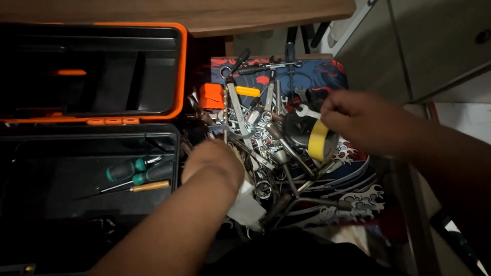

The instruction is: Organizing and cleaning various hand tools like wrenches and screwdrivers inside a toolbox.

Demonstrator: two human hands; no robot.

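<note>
An open black toolbox with an orange-rimmed lid fills the 9 o'clock side; 2 green-handled screwdrivers and a wooden-handled one lie inside. At centre, the left hand rests knuckles-up on a heap of wrenches and sockets; its fingers are hidden, so I cannot tell their state. A small orange case sits at 12 o'clock. Toward 3 o'clock, the right hand, blurred, has fingers closed on a wrench above a yellow tape roll
</note>
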